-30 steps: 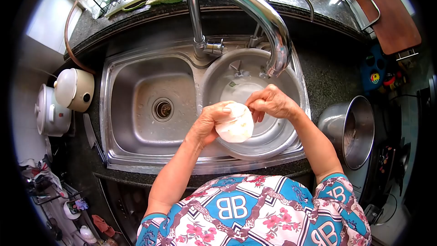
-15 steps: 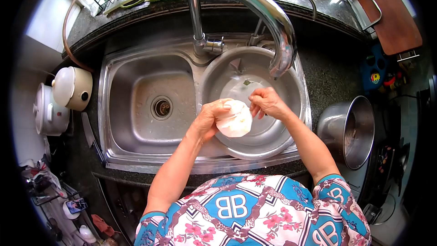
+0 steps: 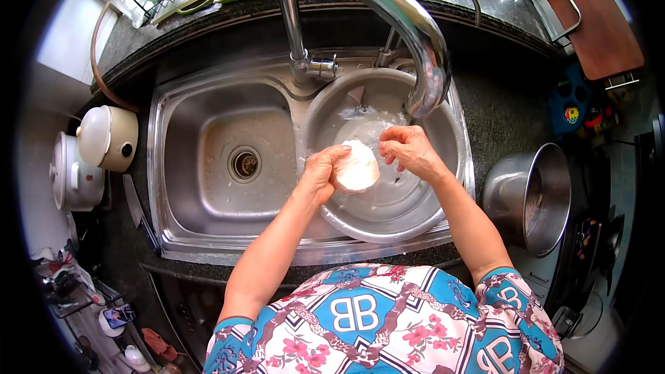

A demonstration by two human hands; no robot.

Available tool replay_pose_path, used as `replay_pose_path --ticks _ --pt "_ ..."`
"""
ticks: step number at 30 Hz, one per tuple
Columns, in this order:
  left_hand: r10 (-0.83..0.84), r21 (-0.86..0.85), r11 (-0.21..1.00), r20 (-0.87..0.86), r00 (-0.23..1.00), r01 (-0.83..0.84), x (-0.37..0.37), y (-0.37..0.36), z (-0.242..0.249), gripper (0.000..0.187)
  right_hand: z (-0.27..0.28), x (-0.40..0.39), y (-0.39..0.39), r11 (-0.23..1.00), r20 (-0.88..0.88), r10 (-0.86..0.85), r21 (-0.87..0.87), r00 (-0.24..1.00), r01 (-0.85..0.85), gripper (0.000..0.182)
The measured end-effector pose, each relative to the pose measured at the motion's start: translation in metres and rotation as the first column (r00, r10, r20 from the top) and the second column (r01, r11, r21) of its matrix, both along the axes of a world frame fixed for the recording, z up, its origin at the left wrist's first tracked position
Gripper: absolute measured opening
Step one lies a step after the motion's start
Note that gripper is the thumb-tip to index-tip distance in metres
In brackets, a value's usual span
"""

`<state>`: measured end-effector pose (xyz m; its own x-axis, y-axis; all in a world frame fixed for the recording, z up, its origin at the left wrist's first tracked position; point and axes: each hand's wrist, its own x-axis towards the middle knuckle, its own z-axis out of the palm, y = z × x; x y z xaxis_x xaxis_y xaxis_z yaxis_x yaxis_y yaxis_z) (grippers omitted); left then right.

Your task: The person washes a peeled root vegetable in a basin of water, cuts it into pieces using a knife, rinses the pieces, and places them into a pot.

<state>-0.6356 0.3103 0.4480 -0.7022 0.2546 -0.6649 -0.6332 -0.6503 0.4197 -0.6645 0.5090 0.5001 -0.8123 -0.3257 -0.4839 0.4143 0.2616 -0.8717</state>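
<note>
Over the metal basin (image 3: 325,112) in the right sink bowl, my left hand (image 3: 323,172) is closed around a pale, round vegetable (image 3: 357,168), thumb on top of it. Its surface is whitish and bright with glare. My right hand (image 3: 410,149) hovers just to its right, fingers curled with thumb and fingertips together; I cannot tell what they pinch. Below the hands, the basin holds shallow water with a few small dark bits. A pinkish scrap (image 3: 357,93) lies near the basin's far wall, and the water is disturbed beside it.
A tall curved faucet (image 3: 431,62) arches over the basin. Left of it is a sink bowl (image 3: 208,125) with a drain (image 3: 244,164). A knife (image 3: 138,211) lies on the left counter by two pots (image 3: 107,138). A steel pot (image 3: 530,201) stands tipped at right.
Both hands have risen slightly toward the far side of the basin, the vegetable with the left one. A splash now shows in the water where a green scrap was visible.
</note>
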Motion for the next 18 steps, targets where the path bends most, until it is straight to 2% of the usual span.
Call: replay_pose_path --ticks 1,2,3,5,7,8,9,11,13,15,16,18 --pt "-0.004 0.001 1.000 -0.004 1.000 0.004 -0.001 0.000 0.002 0.026 0.001 0.000 -0.001 0.984 -0.105 0.022 0.178 0.994 -0.003 0.038" --pt "0.010 0.009 1.000 -0.020 1.000 -0.010 -0.001 0.001 0.005 0.027 0.001 0.007 -0.003 0.988 -0.063 -0.027 0.152 0.998 0.036 0.042" --pt "0.024 0.018 1.000 -0.032 0.999 -0.024 0.001 0.001 0.008 0.028 -0.001 0.010 -0.004 0.989 0.021 0.032 0.144 0.999 -0.035 0.044" --pt "0.029 -0.015 0.999 -0.051 0.998 -0.029 0.003 0.005 0.010 0.028 -0.003 0.016 -0.011 0.993 0.102 0.120 0.006 0.988 -0.121 0.044" --pt "0.034 -0.048 0.998 -0.075 0.997 -0.038 0.003 0.005 0.010 0.028 -0.007 0.015 -0.008 0.986 0.066 0.166 -0.028 0.984 -0.164 0.043" --pt "0.004 -0.008 1.000 -0.095 0.995 -0.004 0.004 0.002 0.009 0.034 -0.008 0.014 -0.006 0.976 0.028 0.212 -0.062 0.977 -0.210 0.042" --pt "-0.027 0.029 0.999 -0.115 0.993 0.031 0.005 0.000 0.010 0.039 -0.006 0.013 -0.004 0.976 0.030 0.211 -0.065 0.977 -0.209 0.042" --pt "-0.028 0.043 0.999 -0.094 0.995 0.032 0.007 -0.001 0.017 0.040 0.002 0.012 0.003 0.973 0.208 0.167 -0.193 0.964 -0.127 0.038" --pt "-0.028 0.062 0.998 -0.080 0.996 0.033 0.006 -0.001 0.024 0.041 0.002 0.014 0.006 0.966 0.176 0.126 -0.245 0.976 -0.081 0.034" --pt "-0.019 0.004 1.000 -0.142 0.990 0.020 0.006 0.000 0.025 0.041 0.003 0.017 -0.001 0.980 0.034 0.162 -0.120 0.986 -0.157 0.035" --pt "-0.020 0.006 1.000 -0.141 0.990 0.021 0.007 0.001 0.027 0.041 0.011 0.017 -0.006 0.973 -0.016 0.226 0.056 0.974 -0.225 0.038" --pt "-0.029 -0.009 1.000 -0.178 0.984 0.028 0.005 0.002 0.031 0.042 0.004 0.016 -0.002 0.972 -0.052 0.237 0.026 0.970 -0.235 0.038"
